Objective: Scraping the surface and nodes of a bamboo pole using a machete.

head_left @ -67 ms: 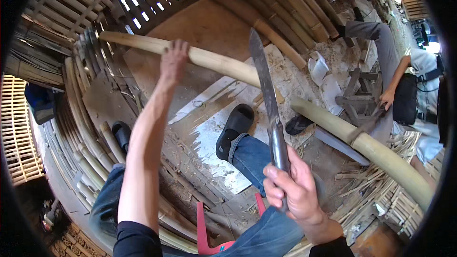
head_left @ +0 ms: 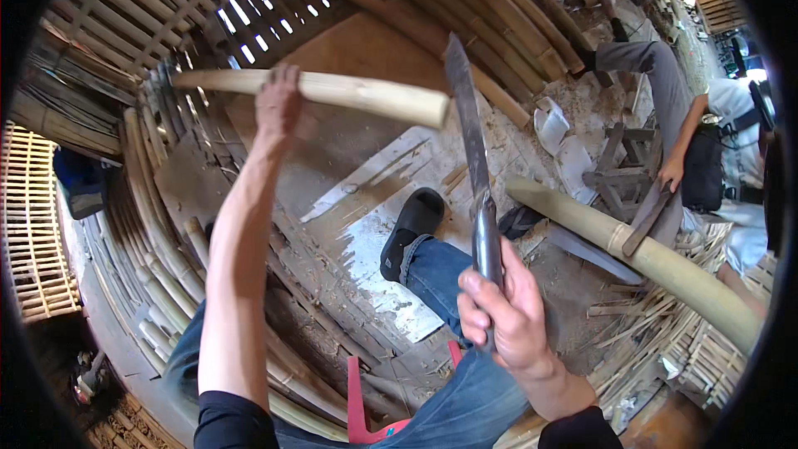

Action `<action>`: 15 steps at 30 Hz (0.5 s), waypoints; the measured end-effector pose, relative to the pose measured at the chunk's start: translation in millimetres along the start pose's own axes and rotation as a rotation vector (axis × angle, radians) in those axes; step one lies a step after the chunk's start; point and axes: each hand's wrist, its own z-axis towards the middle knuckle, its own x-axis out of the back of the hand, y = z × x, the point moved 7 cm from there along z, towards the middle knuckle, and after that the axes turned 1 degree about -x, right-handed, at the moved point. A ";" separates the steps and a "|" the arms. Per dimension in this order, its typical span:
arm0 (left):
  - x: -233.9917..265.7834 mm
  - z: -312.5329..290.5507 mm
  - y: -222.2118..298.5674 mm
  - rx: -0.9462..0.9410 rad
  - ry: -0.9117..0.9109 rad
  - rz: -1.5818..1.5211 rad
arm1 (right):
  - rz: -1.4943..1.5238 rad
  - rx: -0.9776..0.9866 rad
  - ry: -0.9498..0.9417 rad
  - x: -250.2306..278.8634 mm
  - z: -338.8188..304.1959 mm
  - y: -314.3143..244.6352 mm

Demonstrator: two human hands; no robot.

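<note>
My left hand [head_left: 279,110] is wrapped over a pale, peeled bamboo pole [head_left: 374,98], with the thumb side hidden beneath it. The pole slants from the stacked wood at far left to its blunt near end by the blade. In my right hand [head_left: 514,316] is a machete [head_left: 471,137] with a long dark blade and a metal handle. It points up and slightly left, its blade just right of the pole's end, and whether they touch I cannot tell. My left arm is stretched well forward, blurred a little at the hand.
At right, a co-worker's hand [head_left: 670,173] holds a broad blade [head_left: 648,220] against a thick green bamboo pole [head_left: 573,209]. Bamboo poles [head_left: 499,0] line the back. Split strips [head_left: 137,241] lie at left. A red stool leg [head_left: 356,399] stands between my legs.
My left hand has shifted left and slightly up, pulling the pale pole with it, so its near end is farther left. The machete has risen slightly. The co-worker's blade has moved slightly.
</note>
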 end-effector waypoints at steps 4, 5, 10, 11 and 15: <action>143.7 14.0 -99.9 0.213 0.295 -0.144 | -0.019 0.349 -0.028 -9.5 -11.7 -26.0; 197.2 4.7 -179.0 0.089 0.384 -0.418 | -0.006 0.391 -0.073 -23.9 -11.4 -25.0; 430.2 -70.7 -219.5 0.199 0.622 -0.478 | -0.065 0.629 0.058 -19.1 -7.1 -16.8; 459.8 -91.6 -241.3 0.328 0.614 -0.663 | -0.063 0.642 0.067 -16.5 -6.9 -14.4; 604.4 -239.3 -328.3 0.353 0.922 -0.702 | -0.041 0.658 0.070 -10.6 -12.6 10.0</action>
